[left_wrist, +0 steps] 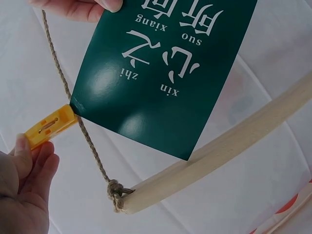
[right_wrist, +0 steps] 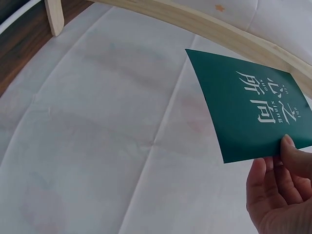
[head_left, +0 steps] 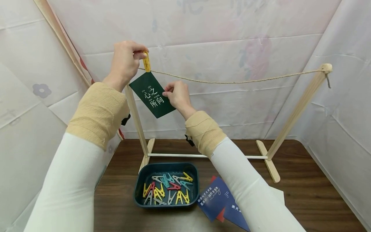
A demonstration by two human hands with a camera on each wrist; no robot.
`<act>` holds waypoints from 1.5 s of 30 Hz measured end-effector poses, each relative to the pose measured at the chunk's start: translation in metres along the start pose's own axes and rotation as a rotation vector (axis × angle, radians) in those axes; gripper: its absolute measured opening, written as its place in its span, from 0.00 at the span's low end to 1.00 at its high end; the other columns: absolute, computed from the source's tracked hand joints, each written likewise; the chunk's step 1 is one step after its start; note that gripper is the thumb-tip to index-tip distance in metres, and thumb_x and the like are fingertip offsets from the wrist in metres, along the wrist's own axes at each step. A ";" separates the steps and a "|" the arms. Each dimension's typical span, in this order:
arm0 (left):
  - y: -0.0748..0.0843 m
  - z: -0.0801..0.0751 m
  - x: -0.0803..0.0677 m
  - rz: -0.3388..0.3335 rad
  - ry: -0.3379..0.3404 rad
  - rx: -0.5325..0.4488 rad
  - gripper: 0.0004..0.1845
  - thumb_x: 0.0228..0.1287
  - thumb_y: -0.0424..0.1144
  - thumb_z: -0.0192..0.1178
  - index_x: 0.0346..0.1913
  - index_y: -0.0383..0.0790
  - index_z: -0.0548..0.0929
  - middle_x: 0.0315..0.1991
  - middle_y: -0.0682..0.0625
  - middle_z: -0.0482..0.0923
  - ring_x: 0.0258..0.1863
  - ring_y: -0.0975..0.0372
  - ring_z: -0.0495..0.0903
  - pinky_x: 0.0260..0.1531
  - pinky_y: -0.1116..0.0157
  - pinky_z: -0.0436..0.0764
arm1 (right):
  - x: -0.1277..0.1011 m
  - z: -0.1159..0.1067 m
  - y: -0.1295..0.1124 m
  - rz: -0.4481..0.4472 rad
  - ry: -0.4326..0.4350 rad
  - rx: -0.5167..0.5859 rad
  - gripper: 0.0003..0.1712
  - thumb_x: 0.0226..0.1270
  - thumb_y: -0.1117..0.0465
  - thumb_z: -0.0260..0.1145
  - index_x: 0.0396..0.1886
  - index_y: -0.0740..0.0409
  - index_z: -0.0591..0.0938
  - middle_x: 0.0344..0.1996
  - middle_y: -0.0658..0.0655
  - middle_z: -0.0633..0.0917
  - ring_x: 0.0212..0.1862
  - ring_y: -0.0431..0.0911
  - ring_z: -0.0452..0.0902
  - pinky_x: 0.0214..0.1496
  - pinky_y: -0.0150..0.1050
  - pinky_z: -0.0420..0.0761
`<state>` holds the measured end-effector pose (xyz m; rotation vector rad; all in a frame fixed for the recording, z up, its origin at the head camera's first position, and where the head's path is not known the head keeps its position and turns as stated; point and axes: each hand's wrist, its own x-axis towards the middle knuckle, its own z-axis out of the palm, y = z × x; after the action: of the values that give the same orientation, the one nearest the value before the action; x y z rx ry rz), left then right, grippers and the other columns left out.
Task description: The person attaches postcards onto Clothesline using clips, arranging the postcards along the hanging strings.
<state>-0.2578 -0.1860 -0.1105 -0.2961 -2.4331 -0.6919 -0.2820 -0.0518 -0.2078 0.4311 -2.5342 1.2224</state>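
At the far left, the left hand (head_left: 125,63) is raised to the twine line (head_left: 232,80), and a yellow clothespin (head_left: 146,61) is pinched between its thumb and fingers (left_wrist: 34,161). In the left wrist view the clothespin's tip is seen at the line, right at the top corner of a dark green card (head_left: 152,94) printed with white characters; whether the peg has bitten onto card and line cannot be told. Just beside it stands the left wooden post (head_left: 136,119) of the small drying rack, the twine knotted to its top end in the wrist view.

Moving right, the green card is seen hanging tilted below the line, and its right edge is pinched by the right hand (head_left: 177,95), thumb on the printed face and fingers (right_wrist: 273,180) curled behind it. Both wrists are wrapped in tan bandage over white sleeves.

Below, on the dark wooden surface (head_left: 304,193), a dark blue tray (head_left: 139,190) is seen in front of the rack's base, filled with clothespins (head_left: 168,191) in yellow, red, teal and grey. To the tray's right, a few blue cards (head_left: 215,199) with a red one beneath are laid on the surface, partly hidden by the right forearm. Further right, the line is carried to the right post (head_left: 301,106), which leans outward.
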 end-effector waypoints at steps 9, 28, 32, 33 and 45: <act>0.000 0.003 0.002 -0.029 -0.036 0.006 0.12 0.61 0.26 0.51 0.45 0.32 0.80 0.46 0.42 0.77 0.45 0.58 0.74 0.48 0.65 0.72 | -0.001 0.001 0.002 -0.002 0.011 0.001 0.05 0.53 0.61 0.68 0.24 0.58 0.82 0.22 0.51 0.81 0.28 0.41 0.73 0.30 0.30 0.73; -0.002 0.007 -0.001 -0.021 -0.085 0.019 0.11 0.61 0.27 0.52 0.42 0.31 0.81 0.42 0.42 0.79 0.43 0.58 0.75 0.43 0.63 0.74 | -0.002 0.003 0.005 -0.007 0.018 0.020 0.05 0.53 0.62 0.67 0.25 0.59 0.82 0.22 0.52 0.80 0.28 0.42 0.73 0.31 0.30 0.72; -0.002 0.007 -0.002 -0.012 -0.090 0.015 0.10 0.61 0.28 0.52 0.42 0.30 0.82 0.42 0.41 0.79 0.42 0.58 0.75 0.43 0.63 0.74 | -0.002 0.004 0.006 -0.001 0.015 0.014 0.05 0.53 0.61 0.67 0.25 0.59 0.82 0.22 0.52 0.81 0.28 0.42 0.73 0.31 0.30 0.73; -0.002 0.007 -0.002 -0.008 -0.090 0.015 0.10 0.61 0.27 0.52 0.42 0.30 0.81 0.42 0.41 0.79 0.42 0.57 0.75 0.43 0.63 0.74 | -0.002 0.004 0.006 -0.002 0.017 0.013 0.05 0.53 0.61 0.67 0.25 0.59 0.82 0.22 0.52 0.81 0.28 0.42 0.74 0.31 0.30 0.73; -0.003 0.006 -0.002 -0.009 -0.124 0.016 0.11 0.62 0.28 0.51 0.45 0.31 0.80 0.43 0.41 0.78 0.42 0.56 0.74 0.42 0.62 0.73 | -0.001 0.005 0.008 0.015 0.000 0.017 0.05 0.54 0.61 0.67 0.26 0.59 0.82 0.23 0.52 0.81 0.29 0.42 0.74 0.31 0.30 0.73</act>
<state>-0.2599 -0.1858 -0.1173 -0.3312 -2.5577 -0.6762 -0.2847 -0.0505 -0.2164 0.4164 -2.5334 1.2498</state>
